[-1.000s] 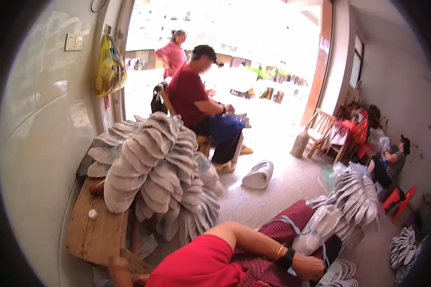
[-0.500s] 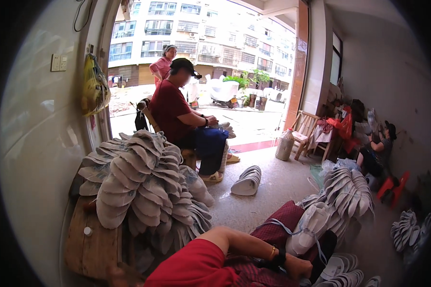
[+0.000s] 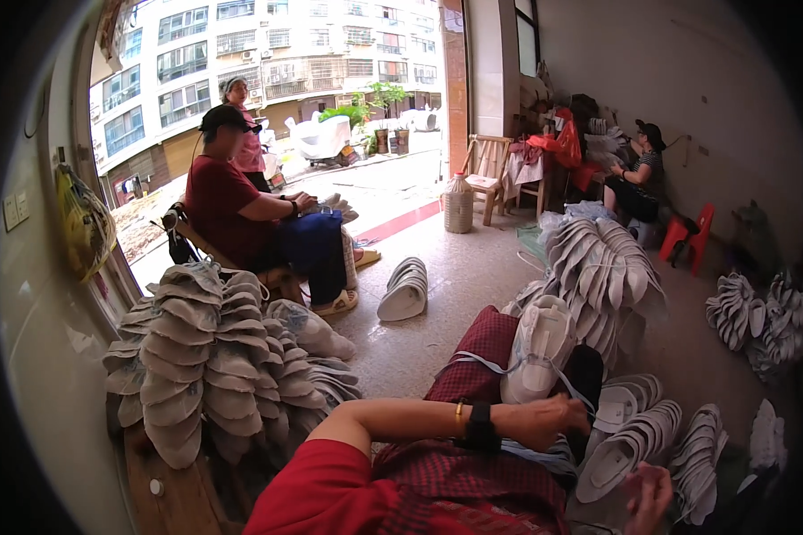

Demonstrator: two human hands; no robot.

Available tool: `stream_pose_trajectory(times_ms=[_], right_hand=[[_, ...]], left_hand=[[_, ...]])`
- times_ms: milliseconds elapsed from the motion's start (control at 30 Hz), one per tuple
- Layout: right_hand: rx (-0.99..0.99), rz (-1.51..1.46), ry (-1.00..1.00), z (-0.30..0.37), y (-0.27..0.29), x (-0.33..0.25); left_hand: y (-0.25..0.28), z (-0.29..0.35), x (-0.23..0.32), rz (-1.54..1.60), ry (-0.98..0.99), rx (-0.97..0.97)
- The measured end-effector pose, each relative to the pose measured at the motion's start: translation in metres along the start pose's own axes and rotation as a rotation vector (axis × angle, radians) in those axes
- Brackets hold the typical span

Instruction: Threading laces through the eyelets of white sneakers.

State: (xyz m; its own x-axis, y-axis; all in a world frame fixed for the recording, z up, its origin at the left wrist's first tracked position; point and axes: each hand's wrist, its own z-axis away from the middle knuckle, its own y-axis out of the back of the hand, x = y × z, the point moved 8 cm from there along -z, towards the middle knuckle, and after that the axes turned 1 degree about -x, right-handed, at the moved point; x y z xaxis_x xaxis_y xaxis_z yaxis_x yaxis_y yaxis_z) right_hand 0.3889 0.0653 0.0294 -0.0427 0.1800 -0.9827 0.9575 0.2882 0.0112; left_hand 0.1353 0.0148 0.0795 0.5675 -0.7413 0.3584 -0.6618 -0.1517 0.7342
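Can see a rounded white shoe (image 3: 537, 343) resting against red checked cloth (image 3: 476, 339) and a flat blue-grey strap, just beyond the left hand (image 3: 544, 422), curled closed, cannot tell on what, if anything, and, near nested, curved pale shoe pieces (image 3: 629, 450), a blurred, half-open right hand (image 3: 649, 501), visibly empty.

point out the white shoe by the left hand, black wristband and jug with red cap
White shoe (image 3: 541, 346), head view, on the middle of its upper
Black wristband (image 3: 481, 429), head view, on its dark face
Jug (image 3: 459, 207), head view, on its pale body
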Motion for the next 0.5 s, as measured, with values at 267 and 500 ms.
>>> stream_pose_trajectory(times_ms=[267, 500], right_hand=[[-0.283, 0.067, 0.201, -0.030, -0.105, -0.055], [-0.383, 0.133, 0.229, -0.050, -0.170, -0.088]], left_hand=[[0.020, 0.008, 0.027, 0.534, 0.375, -0.039], [0.054, 0.031, 0.008, 0.571, 0.583, 0.112]])
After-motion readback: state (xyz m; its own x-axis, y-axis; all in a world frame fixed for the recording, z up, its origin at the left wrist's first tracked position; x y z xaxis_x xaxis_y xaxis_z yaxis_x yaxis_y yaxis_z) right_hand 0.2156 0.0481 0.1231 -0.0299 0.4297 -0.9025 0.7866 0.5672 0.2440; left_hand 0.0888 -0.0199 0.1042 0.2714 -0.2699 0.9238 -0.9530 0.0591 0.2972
